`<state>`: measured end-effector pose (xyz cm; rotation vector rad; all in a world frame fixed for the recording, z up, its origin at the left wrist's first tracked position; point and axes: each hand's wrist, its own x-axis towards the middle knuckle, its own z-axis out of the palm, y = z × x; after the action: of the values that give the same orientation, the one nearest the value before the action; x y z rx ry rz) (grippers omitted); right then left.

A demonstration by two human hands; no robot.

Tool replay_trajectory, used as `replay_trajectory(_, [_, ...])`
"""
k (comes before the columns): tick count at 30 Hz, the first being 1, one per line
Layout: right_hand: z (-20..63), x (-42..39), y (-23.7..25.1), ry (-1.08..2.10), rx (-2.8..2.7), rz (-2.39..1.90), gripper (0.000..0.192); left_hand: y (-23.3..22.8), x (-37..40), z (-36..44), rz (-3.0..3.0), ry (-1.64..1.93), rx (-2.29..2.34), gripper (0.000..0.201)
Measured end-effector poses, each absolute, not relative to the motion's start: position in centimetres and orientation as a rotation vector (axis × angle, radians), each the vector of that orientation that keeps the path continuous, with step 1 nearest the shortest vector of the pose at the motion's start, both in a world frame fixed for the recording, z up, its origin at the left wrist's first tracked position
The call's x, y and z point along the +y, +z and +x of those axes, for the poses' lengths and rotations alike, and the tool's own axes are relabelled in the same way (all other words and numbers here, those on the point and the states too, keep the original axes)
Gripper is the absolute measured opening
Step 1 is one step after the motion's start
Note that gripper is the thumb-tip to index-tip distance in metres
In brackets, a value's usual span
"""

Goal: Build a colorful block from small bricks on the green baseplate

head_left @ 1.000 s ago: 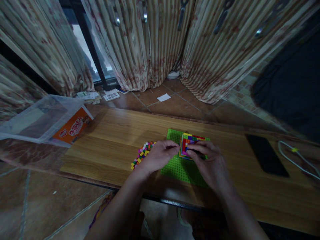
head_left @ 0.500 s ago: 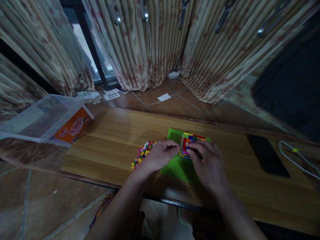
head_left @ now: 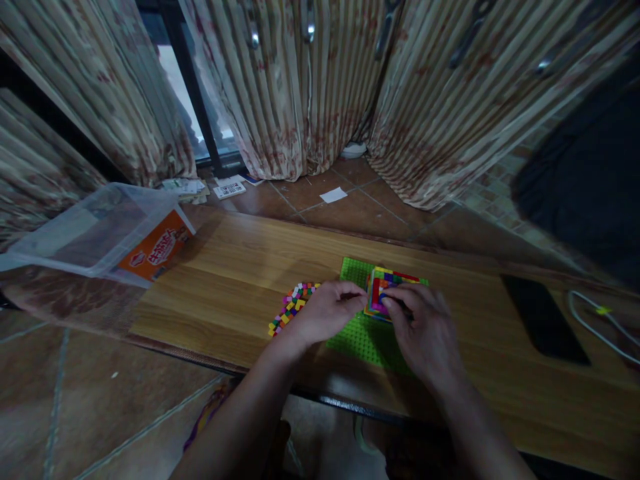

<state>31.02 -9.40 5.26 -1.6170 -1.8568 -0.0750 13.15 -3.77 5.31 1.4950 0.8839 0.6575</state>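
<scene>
Head view shows our forearms reaching up from six o'clock over the wooden table [head_left: 240,267]. Our left hand [head_left: 325,312] lies palm down, fingers curled, its tips touching the multicoloured brick block [head_left: 387,287] from nine o'clock. Our right hand [head_left: 425,333] pinches the block's near face. It stands on the green baseplate [head_left: 357,333], loose bricks [head_left: 293,307] at nine o'clock.

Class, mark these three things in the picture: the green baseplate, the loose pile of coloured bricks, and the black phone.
green baseplate [head_left: 361,337], head view, bare studded area near its front edge.
loose pile of coloured bricks [head_left: 293,305], head view, middle of the pile.
black phone [head_left: 543,319], head view, centre of its dark screen.
</scene>
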Motion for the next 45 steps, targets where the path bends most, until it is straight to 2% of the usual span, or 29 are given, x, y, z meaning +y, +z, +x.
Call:
replay_trajectory(7, [31.2,-9.4,5.3,-0.076,-1.884,-1.600,0.029,5.1,-3.7,13.1,1.515,0.662,0.891,0.025])
replay_trajectory(18, [31.0,-9.3,4.8,-0.247,-1.878,-1.511,0.022,5.2,-3.9,13.0,1.488,0.636,0.897,0.029])
replay_trajectory(32, [32.2,-9.6,5.5,0.114,-1.904,-1.504,0.024,5.4,-3.7,12.9,1.539,0.649,0.922,0.027])
replay_trajectory(45, [32.7,-8.9,5.6,0.141,-1.944,-1.462,0.016,5.3,-3.8,13.2,1.537,0.640,0.896,0.025])
